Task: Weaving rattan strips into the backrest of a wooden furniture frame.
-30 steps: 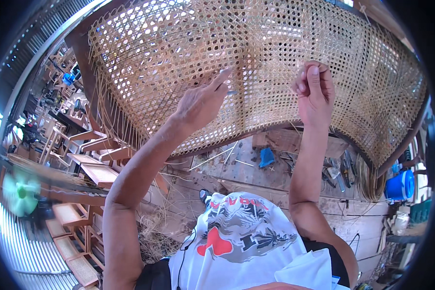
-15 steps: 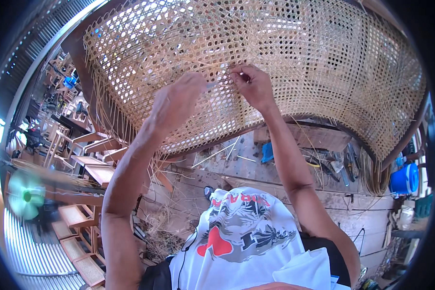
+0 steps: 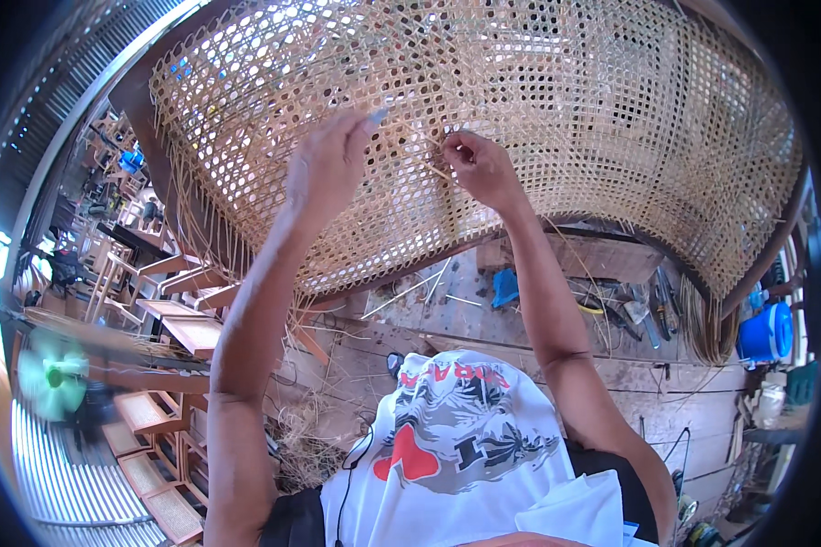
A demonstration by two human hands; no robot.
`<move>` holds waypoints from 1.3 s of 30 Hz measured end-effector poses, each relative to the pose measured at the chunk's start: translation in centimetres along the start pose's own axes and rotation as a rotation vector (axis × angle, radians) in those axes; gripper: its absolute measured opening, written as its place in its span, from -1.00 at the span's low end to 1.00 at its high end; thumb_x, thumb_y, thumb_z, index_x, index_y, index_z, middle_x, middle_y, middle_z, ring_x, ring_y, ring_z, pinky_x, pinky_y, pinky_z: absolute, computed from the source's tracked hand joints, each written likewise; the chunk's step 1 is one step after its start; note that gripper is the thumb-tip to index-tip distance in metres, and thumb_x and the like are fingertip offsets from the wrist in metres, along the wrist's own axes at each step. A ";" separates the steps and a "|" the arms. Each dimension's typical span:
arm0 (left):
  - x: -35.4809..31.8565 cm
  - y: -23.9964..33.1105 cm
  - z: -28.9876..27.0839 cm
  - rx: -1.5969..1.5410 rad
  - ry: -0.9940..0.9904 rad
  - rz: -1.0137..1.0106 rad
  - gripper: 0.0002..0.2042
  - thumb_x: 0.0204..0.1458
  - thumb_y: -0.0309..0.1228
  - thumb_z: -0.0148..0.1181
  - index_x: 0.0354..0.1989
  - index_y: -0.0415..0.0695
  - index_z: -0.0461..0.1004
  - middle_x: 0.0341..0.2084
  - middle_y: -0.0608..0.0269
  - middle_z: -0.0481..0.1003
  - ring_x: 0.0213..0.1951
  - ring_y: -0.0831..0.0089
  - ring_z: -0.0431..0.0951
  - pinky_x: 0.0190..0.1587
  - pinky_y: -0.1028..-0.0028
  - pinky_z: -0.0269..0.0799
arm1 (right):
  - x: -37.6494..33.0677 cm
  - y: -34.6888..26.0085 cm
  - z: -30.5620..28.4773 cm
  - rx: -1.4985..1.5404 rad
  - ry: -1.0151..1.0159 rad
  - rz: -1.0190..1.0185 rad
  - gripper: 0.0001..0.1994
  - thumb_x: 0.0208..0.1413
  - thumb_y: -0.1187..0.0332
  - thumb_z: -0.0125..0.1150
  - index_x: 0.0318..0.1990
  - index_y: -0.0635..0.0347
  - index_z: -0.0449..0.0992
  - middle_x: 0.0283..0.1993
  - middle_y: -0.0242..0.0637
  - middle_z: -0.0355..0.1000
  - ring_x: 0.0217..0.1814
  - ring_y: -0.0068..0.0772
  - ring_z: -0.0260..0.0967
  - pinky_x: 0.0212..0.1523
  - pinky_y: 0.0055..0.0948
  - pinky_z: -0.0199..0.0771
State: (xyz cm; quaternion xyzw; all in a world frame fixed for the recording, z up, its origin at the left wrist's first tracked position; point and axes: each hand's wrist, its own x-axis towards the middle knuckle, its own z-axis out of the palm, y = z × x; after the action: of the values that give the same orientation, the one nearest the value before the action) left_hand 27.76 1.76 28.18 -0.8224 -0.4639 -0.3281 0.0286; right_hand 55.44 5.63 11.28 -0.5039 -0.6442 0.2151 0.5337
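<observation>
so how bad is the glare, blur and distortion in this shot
Head view: glare burns out the far left edge; the green fan there looks smeared; bright spots pepper the upper-left part of the cane sheet; corners fall to black and edges bow near the rim, as in a fisheye picture.

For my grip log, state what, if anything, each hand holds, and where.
Left hand: a bluish-grey object, tip protruding, gripped part hidden. Right hand: apparently a cane strand, spot unclear.
</observation>
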 end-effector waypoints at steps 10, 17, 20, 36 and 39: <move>-2.9 0.0 0.0 0.042 -0.106 0.005 -0.73 0.67 -0.24 0.20 0.16 -0.15 0.74 -0.13 0.04 0.78 -0.22 0.04 0.83 -0.09 0.03 0.77 | -1.6 -3.0 -2.2 -0.171 0.169 -0.050 -0.81 0.44 0.23 0.58 0.05 0.07 0.90 -0.05 -0.15 0.86 -0.08 -0.05 0.86 -0.05 -0.13 0.79; 1.4 0.6 -2.0 0.269 -0.171 -0.108 -0.75 0.59 -0.40 0.18 0.12 -0.23 0.78 -0.13 -0.17 0.81 -0.13 -0.17 0.88 -0.05 -0.08 0.78 | -3.2 -6.0 -3.0 -0.125 0.264 -0.094 -0.85 0.38 0.34 0.59 -0.02 0.17 0.89 -0.07 -0.17 0.84 -0.14 -0.09 0.84 -0.08 -0.16 0.79; 2.9 2.5 -2.5 0.487 -0.290 -0.102 -0.77 0.49 -0.51 0.24 0.08 -0.29 0.82 -0.09 -0.23 0.84 -0.04 -0.16 0.93 0.02 -0.10 0.84 | -3.3 -6.6 -3.5 -0.177 0.272 -0.108 -0.85 0.38 0.33 0.57 -0.02 0.17 0.88 -0.09 -0.17 0.83 -0.15 -0.09 0.84 -0.08 -0.16 0.80; 2.5 2.9 -2.1 0.498 -0.325 -0.064 -0.76 0.59 -0.55 0.07 0.18 -0.24 0.69 -0.25 -0.09 0.81 -0.11 0.03 0.91 -0.07 -0.03 0.82 | 3.0 -3.7 -2.0 -0.661 0.171 -0.247 -0.93 0.53 0.32 0.42 -0.02 -0.05 0.80 0.00 -0.34 0.84 -0.10 -0.06 0.83 -0.07 -0.01 0.77; 2.5 2.6 -1.7 0.503 -0.337 -0.101 -0.77 0.61 -0.54 0.07 0.19 -0.23 0.68 -0.25 -0.08 0.81 -0.10 0.04 0.91 -0.07 -0.05 0.82 | 2.9 -4.5 -1.4 -0.740 0.192 -0.282 -0.92 0.58 0.31 0.43 -0.04 0.00 0.80 -0.04 -0.29 0.85 -0.15 -0.03 0.84 -0.14 -0.05 0.79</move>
State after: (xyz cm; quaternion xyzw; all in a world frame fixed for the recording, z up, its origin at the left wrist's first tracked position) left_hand 29.75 1.52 31.58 -0.8083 -0.5690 -0.0629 0.1377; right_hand 54.99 5.98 16.77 -0.5866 -0.6879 -0.1544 0.3985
